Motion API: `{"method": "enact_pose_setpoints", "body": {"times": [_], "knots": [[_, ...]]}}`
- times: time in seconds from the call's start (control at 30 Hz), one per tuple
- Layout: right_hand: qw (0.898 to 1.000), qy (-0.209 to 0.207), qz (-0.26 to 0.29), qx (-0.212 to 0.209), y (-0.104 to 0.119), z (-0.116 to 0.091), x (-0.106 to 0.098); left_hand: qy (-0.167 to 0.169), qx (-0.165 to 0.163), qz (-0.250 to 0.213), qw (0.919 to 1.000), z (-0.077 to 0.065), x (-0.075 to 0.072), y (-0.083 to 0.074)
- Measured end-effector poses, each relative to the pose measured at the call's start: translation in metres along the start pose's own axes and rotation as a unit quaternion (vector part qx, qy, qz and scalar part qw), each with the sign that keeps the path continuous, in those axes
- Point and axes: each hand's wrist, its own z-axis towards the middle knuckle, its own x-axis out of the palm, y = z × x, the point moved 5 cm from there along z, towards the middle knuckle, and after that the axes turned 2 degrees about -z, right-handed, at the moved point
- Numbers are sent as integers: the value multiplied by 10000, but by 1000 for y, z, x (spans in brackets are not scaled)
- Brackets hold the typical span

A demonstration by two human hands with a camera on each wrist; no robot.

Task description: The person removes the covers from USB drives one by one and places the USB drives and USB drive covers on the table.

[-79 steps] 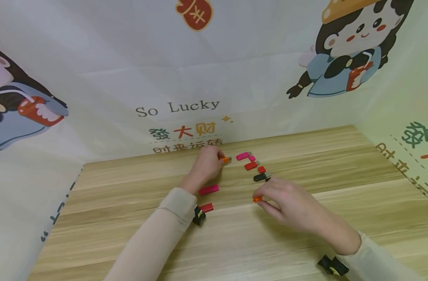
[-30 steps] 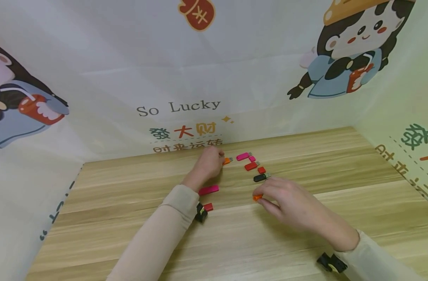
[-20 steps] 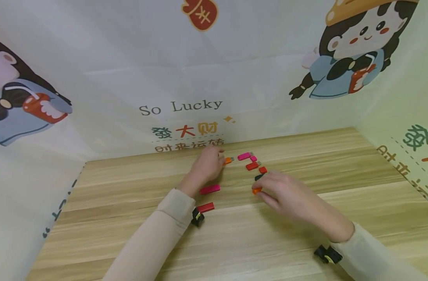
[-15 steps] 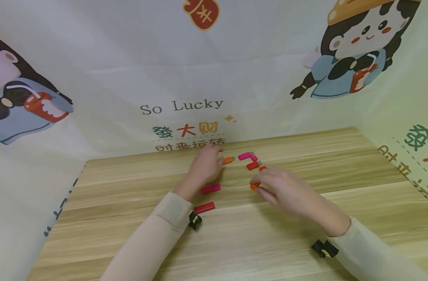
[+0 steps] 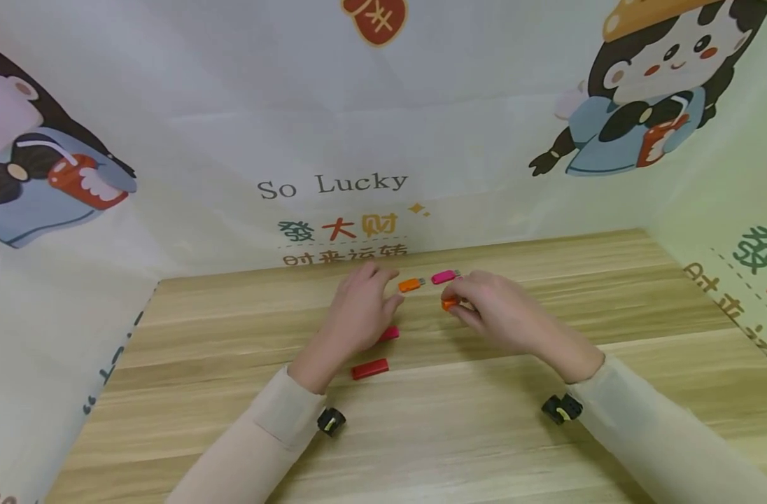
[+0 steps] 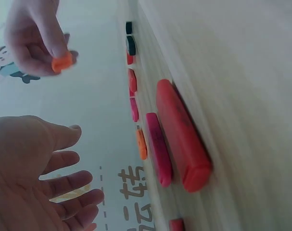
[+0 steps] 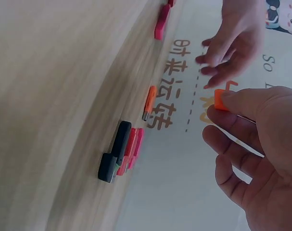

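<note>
My right hand [image 5: 500, 308] pinches a small orange USB stick cap [image 7: 221, 100] between thumb and index finger, raised off the table. The left hand [image 5: 358, 304] is spread with nothing in it, just left of the orange USB stick [image 5: 411, 285], whose metal plug points right. A pink USB stick [image 5: 443, 277] lies beyond the right hand. That hand hides the red and black sticks in the head view; in the right wrist view the black USB stick [image 7: 121, 139] lies by its black cap [image 7: 106, 167].
On the wooden table [image 5: 421, 434] a long red stick-shaped piece [image 5: 370, 369] lies nearer my body. A pink one [image 5: 390, 334] is partly covered by the left hand. A printed cloth wall [image 5: 232, 140] rises behind the table's back edge.
My left hand has let go of the orange USB stick, spread its fingers and drawn back left. The right hand has carried the orange cap up off the table, farther back and slightly left.
</note>
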Motion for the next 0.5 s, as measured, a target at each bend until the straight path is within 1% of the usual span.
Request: {"method": "enact_pose_setpoints", "body": {"times": [0.27, 0.5], "knots": [[9990, 337, -70, 297, -14, 22, 6, -106, 147, -34, 9998, -23, -10, -2], [9948, 873, -148, 498, -26, 39, 16, -318, 293, -22, 9991, -42, -18, -2]]}}
